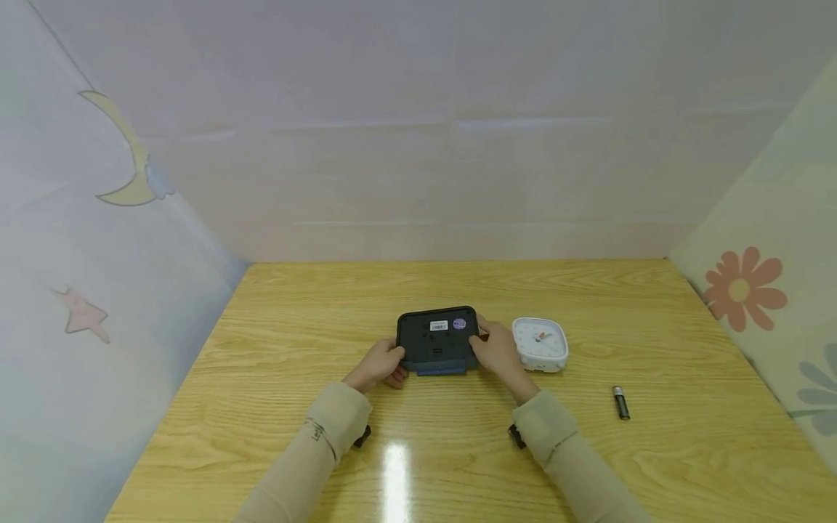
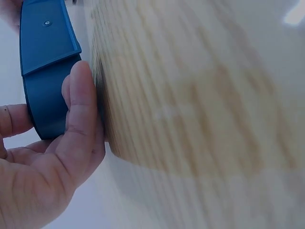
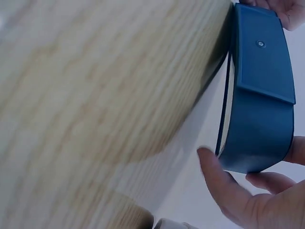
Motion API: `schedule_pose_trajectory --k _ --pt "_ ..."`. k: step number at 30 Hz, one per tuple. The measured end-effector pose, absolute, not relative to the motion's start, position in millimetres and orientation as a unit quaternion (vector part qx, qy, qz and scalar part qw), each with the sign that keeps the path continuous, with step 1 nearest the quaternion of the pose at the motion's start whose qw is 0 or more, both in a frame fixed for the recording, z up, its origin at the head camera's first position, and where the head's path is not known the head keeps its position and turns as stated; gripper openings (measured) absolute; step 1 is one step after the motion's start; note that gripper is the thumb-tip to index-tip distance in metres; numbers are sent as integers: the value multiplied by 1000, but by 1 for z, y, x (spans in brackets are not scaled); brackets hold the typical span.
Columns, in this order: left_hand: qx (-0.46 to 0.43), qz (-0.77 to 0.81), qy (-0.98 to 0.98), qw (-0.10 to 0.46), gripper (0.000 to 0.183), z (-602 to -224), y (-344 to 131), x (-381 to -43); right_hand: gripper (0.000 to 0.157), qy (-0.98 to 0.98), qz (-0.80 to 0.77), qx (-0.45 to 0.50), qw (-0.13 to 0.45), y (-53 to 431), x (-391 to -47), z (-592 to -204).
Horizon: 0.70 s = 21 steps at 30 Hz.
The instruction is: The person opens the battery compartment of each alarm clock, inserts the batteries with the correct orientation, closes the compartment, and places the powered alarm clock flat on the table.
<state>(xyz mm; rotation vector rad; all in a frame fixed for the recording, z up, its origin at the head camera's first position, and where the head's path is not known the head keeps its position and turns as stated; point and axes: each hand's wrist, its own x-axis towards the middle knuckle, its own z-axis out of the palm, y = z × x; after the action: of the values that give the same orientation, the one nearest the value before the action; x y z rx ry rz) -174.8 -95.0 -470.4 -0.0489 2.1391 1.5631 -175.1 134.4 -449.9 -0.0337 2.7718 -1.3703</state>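
Both hands grip a dark blue, box-shaped device (image 1: pixel 437 338) with a black back face turned up, bearing a white barcode label and a round purple sticker. My left hand (image 1: pixel 379 363) pinches its left end, thumb on one face and fingers under the other. On the opposite end, my right hand (image 1: pixel 497 352) holds it between thumb and fingers. A small screw shows on the device's blue side (image 3: pixel 264 71) in the right wrist view. The device's front face is hidden. Right beside the right hand sits a white square clock (image 1: pixel 539 343) with an orange hand.
A dark cylindrical battery (image 1: pixel 621 403) with a silvery end lies on the wooden table (image 1: pixel 294 312), right of the clock. Printed wall sheets with a moon (image 1: pixel 134 163) and flowers (image 1: pixel 742 289) enclose the table's back and sides.
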Motion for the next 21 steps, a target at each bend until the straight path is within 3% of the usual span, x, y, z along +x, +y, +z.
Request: schedule_pose_trajectory --k 21 --pt "-31 604 754 256 35 -472 -89 -174 55 876 -481 -25 -1 135 -172 -433"
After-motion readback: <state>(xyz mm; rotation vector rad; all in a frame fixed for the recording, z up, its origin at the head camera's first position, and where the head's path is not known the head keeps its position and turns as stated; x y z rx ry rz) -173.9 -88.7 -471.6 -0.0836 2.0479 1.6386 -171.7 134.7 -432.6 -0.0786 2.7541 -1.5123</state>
